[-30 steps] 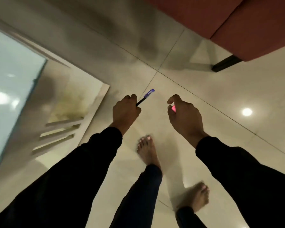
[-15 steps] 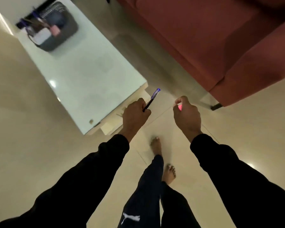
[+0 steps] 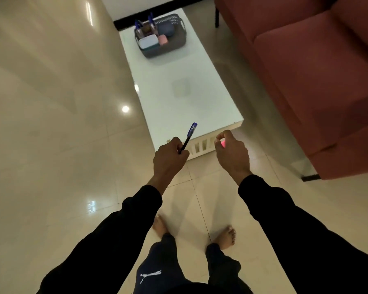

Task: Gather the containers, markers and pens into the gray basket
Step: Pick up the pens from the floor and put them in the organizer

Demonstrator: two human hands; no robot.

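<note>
- Head view, looking down: person stands on the tiled floor (image 3: 51,124) at the near short end of a white glass-topped table (image 3: 179,92), both arms out in black sleeves.
- Left hand (image 3: 169,158), centre of frame: fingers curled round the lower barrel of a blue pen (image 3: 188,136). Pen's capped end points up and slightly right in the frame, toward the table.
- Right hand (image 3: 232,153), just right of centre: thumb and fingers curled round a small pink object (image 3: 223,143). Only a sliver shows; likely a marker or small container, cannot tell which.
- Gray basket (image 3: 176,47) sits at the far end of the table, upper centre of frame. It already holds a white lidded container (image 3: 148,42), a pink one (image 3: 163,39), a dark bluish rounded item (image 3: 166,29) and some upright pens (image 3: 139,25).
- Key relation: basket lies straight up the frame from both hands, well apart from them, with the table's long axis running from hands to basket. Left hand sits slightly more in line with it; neither is clearly nearer.
- Judgement: basket appears out of arm's reach from here; the carry likely needs steps along the table's side first.
- Obstacles: red sofa (image 3: 306,81) fills the right of the frame, leaving a narrow floor strip beside the table. Floor to the left of the table is wide, the easier route. Tabletop between hands and basket shows only a faint smudge.
</note>
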